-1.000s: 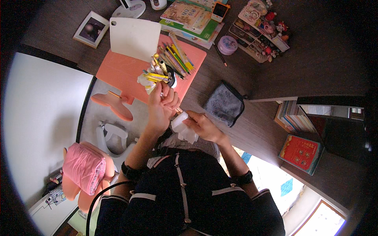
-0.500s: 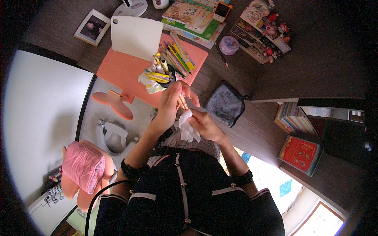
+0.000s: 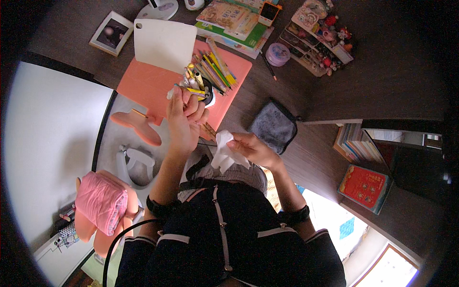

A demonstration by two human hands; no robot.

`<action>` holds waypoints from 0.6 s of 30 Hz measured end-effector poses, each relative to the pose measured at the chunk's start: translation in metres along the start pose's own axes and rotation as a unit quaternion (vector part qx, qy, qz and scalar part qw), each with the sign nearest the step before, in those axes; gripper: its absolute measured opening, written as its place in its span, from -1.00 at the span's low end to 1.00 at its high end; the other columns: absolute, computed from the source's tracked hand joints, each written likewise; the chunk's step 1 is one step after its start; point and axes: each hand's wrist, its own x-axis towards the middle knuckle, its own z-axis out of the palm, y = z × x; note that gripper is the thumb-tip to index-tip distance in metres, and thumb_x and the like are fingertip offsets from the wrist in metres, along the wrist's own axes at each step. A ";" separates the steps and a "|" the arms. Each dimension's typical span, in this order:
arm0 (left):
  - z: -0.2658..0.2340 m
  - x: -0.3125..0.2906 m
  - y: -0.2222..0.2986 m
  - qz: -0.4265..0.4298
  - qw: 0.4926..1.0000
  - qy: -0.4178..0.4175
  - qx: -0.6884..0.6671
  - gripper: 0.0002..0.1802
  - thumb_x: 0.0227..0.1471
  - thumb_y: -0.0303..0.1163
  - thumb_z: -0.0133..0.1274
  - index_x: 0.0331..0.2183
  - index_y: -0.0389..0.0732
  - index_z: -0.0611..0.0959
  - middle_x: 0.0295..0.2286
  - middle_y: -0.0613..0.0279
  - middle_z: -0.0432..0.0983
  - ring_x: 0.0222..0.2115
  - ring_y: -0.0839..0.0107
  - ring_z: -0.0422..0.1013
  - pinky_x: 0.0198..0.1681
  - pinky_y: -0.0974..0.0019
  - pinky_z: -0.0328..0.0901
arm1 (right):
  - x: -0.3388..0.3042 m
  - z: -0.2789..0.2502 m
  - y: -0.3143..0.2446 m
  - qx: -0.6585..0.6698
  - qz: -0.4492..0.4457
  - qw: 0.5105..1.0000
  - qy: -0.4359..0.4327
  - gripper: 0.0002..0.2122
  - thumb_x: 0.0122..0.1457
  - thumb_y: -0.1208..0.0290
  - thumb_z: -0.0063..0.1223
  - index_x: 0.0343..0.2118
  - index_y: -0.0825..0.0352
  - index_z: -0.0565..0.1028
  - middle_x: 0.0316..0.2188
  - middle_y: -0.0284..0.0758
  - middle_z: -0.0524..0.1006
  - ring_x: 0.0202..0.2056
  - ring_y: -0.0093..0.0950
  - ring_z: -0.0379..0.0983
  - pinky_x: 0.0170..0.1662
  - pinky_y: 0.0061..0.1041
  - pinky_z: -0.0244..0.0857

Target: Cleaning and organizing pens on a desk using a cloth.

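My left hand [image 3: 184, 115] is raised over the near edge of the pink desk mat, fingers curled and thumb pointing up. A slim brownish-gold pen [image 3: 209, 129] pokes out below its fingers, slanting toward a crumpled white tissue [image 3: 224, 152]. That tissue hangs from my right hand [image 3: 253, 149], pinched between thumb and fingers. Whether the pen's far end touches the tissue I cannot tell. Just beyond my left hand stands a pen cup [image 3: 209, 91] packed with pens and pencils, partly hidden by my fingers. Several pencils [image 3: 217, 69] lie beside it on the mat.
On the pink mat [image 3: 143, 76] lies a white board [image 3: 165, 45]. Books [image 3: 234, 24], a round purple tin [image 3: 278, 54] and a trinket rack [image 3: 315, 38] stand farther back. A dark grey pouch [image 3: 272, 126] lies right of my hands. A pink-covered chair [image 3: 103, 203] is at left.
My left hand has moved left and away from my right hand, turning so its fingers curl inward. The tissue now hangs more spread out, and the hands are apart.
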 end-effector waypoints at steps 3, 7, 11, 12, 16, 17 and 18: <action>0.004 -0.002 -0.009 -0.045 0.998 0.009 -0.031 -0.67 0.05 -0.16 -0.36 -0.67 -0.05 0.16 -0.80 0.49 -0.11 -0.80 0.65 -0.17 -0.71 0.53 -0.15 | 0.008 -0.002 -0.001 -0.007 -0.002 1.000 0.000 -0.74 0.09 0.31 -0.22 -0.25 0.39 0.34 -0.55 -0.30 0.43 -0.53 -0.67 0.24 -0.43 -0.59 0.20; 0.005 -0.004 -0.026 -0.056 0.998 -0.001 -0.010 -0.68 0.04 -0.16 -0.32 -0.66 -0.05 0.17 -0.81 0.49 -0.12 -0.79 0.63 -0.19 -0.69 0.53 -0.13 | 0.018 0.004 -0.011 0.036 0.001 0.999 -0.002 -0.76 0.09 0.31 -0.22 -0.31 0.39 0.35 -0.59 -0.38 0.40 -0.53 -0.69 0.19 -0.44 -0.61 0.18; 0.002 0.000 -0.026 -0.049 0.999 -0.004 -0.008 -0.66 0.04 -0.14 -0.32 -0.67 -0.07 0.17 -0.81 0.50 -0.11 -0.80 0.66 -0.18 -0.74 0.54 -0.17 | 0.021 0.013 -0.007 0.099 -0.007 0.995 -0.008 -0.77 0.09 0.31 -0.21 -0.34 0.41 0.35 -0.59 -0.39 0.37 -0.51 -0.69 0.17 -0.44 -0.61 0.16; 0.001 0.000 -0.024 -0.048 0.999 -0.005 -0.012 -0.64 0.04 -0.12 -0.31 -0.68 -0.08 0.17 -0.81 0.50 -0.10 -0.81 0.66 -0.17 -0.76 0.54 -0.17 | 0.021 0.015 -0.005 0.080 -0.009 0.997 -0.012 -0.77 0.09 0.31 -0.21 -0.35 0.41 0.35 -0.59 -0.40 0.37 -0.50 -0.69 0.17 -0.44 -0.62 0.15; 0.002 -0.001 -0.018 -0.015 1.000 0.010 0.014 -0.65 0.04 -0.17 -0.30 -0.69 -0.08 0.17 -0.82 0.50 -0.10 -0.82 0.66 -0.16 -0.79 0.54 -0.21 | 0.022 0.018 0.000 0.053 0.049 0.996 -0.046 -0.76 0.09 0.31 -0.22 -0.36 0.42 0.34 -0.56 -0.43 0.36 -0.48 -0.67 0.17 -0.41 -0.64 0.14; 0.005 -0.001 -0.016 -0.021 0.999 0.014 0.025 -0.65 0.04 -0.18 -0.30 -0.69 -0.08 0.17 -0.82 0.50 -0.09 -0.82 0.66 -0.15 -0.79 0.54 -0.21 | 0.021 0.018 -0.003 0.061 0.051 0.996 -0.052 -0.76 0.09 0.31 -0.22 -0.34 0.41 0.34 -0.55 -0.42 0.37 -0.48 -0.66 0.18 -0.40 -0.65 0.14; 0.006 -0.001 -0.015 -0.027 0.999 0.019 0.036 -0.65 0.04 -0.19 -0.30 -0.69 -0.08 0.17 -0.82 0.50 -0.08 -0.83 0.66 -0.15 -0.79 0.54 -0.21 | 0.021 0.019 -0.004 0.069 0.053 0.995 -0.057 -0.76 0.10 0.31 -0.23 -0.33 0.41 0.33 -0.54 -0.41 0.38 -0.48 -0.65 0.18 -0.39 -0.65 0.15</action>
